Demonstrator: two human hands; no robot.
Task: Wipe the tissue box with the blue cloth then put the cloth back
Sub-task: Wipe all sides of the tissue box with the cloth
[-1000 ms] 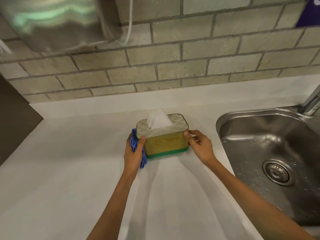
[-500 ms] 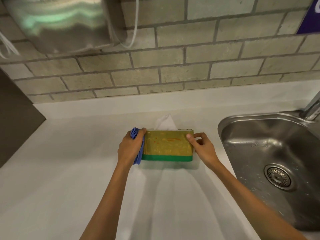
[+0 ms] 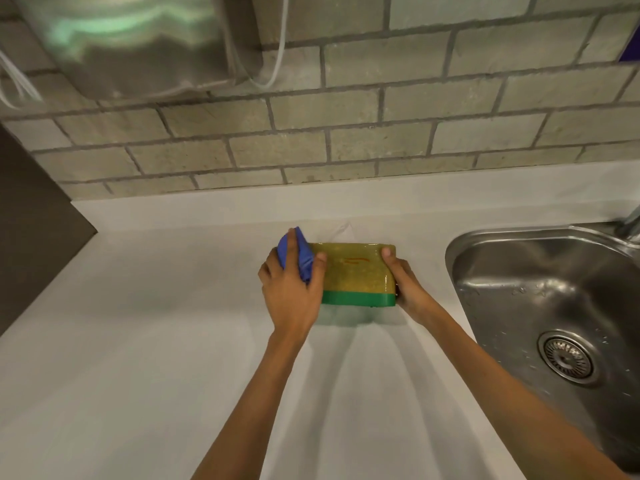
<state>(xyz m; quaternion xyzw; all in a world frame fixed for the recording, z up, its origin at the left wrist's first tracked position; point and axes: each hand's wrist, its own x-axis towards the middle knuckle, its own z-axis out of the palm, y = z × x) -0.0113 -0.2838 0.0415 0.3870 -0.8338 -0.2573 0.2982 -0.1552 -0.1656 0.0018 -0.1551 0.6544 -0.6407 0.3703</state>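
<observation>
Yellow translucent tissue box with green base (image 3: 353, 271) lay tipped back on white tabletop (image 3: 138, 341), long axis left-right. Left hand (image 3: 291, 292) clutched crumpled blue cloth (image 3: 299, 254) against left end; right hand (image 3: 407, 285) fingers clamped right end. Broad yellow face sat just right of cloth.

Steel sink (image 3: 540, 299) set in white counter (image 3: 138, 341), brick wall (image 3: 381, 140) behind
</observation>
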